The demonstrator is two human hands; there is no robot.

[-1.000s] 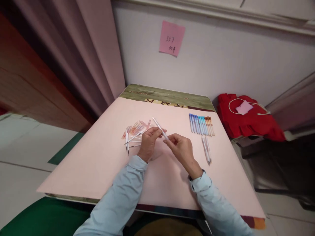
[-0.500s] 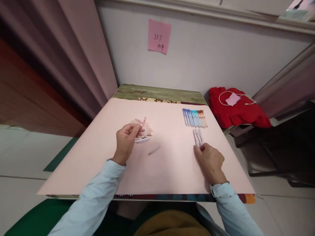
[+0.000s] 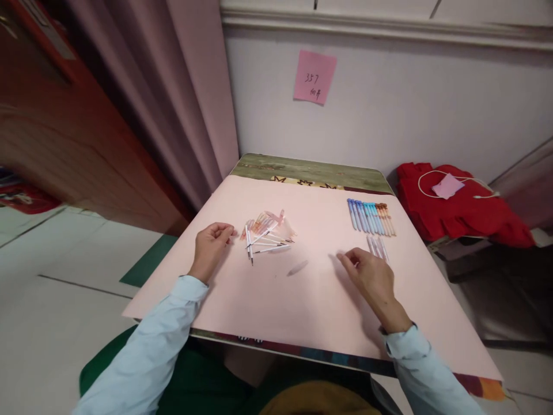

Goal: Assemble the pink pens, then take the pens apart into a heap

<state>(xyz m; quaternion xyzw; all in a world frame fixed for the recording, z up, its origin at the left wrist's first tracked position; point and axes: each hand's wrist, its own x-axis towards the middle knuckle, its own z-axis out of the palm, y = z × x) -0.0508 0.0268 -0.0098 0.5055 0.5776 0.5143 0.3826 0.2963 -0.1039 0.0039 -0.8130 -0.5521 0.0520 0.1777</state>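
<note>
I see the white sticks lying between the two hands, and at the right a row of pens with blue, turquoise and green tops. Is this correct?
Not quite: the head view shows brown tops on the row of pens, not green; the rest holds.

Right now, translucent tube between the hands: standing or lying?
Lying flat: the translucent tube stretches lengthwise along the pink sheet, no end visibly raised.
</note>
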